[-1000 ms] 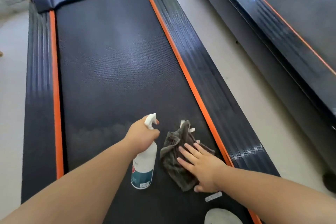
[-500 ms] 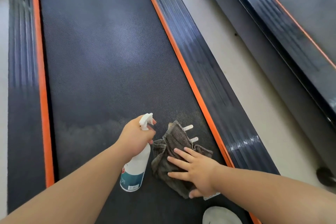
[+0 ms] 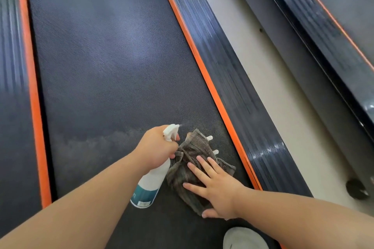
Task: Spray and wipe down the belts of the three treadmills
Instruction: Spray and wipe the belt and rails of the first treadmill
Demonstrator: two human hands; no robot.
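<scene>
- Treadmill belt (image 3: 113, 62), dark, orange-edged.
- Left hand (image 3: 156, 146) grips white spray bottle (image 3: 150, 184) over belt; contents unseen.
- Right hand (image 3: 215, 188), fingers flat, presses brown cloth (image 3: 194, 147) beside bottle.

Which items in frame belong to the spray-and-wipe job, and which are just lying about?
Job: spray bottle, cloth, treadmill belt, neighbouring treadmill.
Incidental: floor strip, shoe toe, round black foot.
</scene>
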